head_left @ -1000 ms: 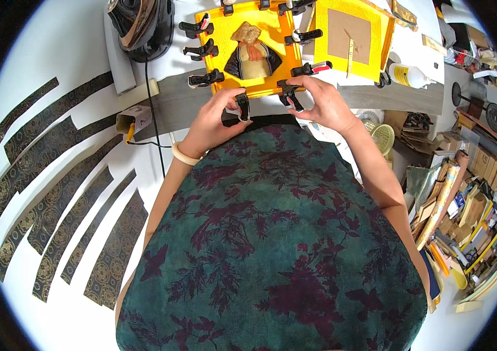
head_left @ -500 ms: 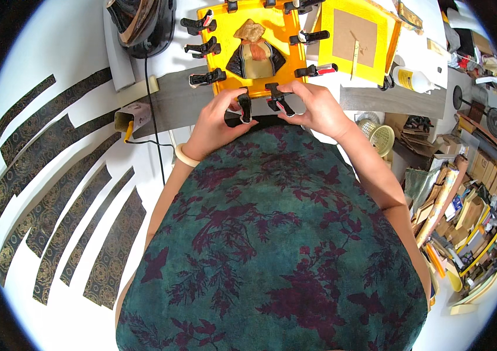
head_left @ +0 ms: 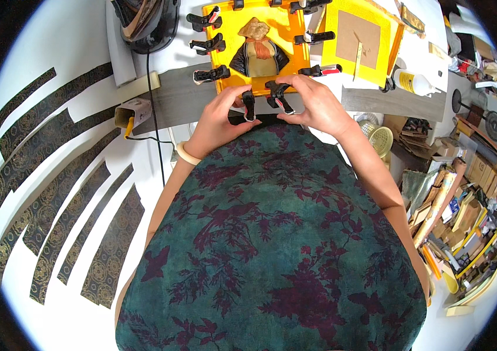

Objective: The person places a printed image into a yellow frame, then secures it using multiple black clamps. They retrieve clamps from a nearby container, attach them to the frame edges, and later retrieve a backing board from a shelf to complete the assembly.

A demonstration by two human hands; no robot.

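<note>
At the near edge of an orange-yellow framed panel [head_left: 234, 35], my left hand [head_left: 220, 121] pinches a black spring clamp [head_left: 249, 106] between thumb and fingers. Beside it, my right hand [head_left: 321, 111] grips a second spring clamp [head_left: 283, 104], tilted, with its jaws at the same edge. Other black clamps, such as one on the left side [head_left: 212, 74] and one on the right [head_left: 319, 71], bite the panel's rim. A relief figure [head_left: 262, 58] with a tan head, reddish scarf and dark sleeves lies in the panel's middle. My fingers partly hide both clamps.
Right of the panel lie a yellow frame with a brown centre [head_left: 358, 41] and a white bottle [head_left: 413, 81]. Dark gold-patterned strips [head_left: 55, 181] spread over the white surface at left. A black cable [head_left: 153, 117] hangs past a small box [head_left: 133, 114]. Piled boards [head_left: 471, 228] stand at right.
The panel and its clamps appear slightly further right, as the view has shifted a little. The clamp in my right hand has changed its tilt slightly; both hands keep their grips.
</note>
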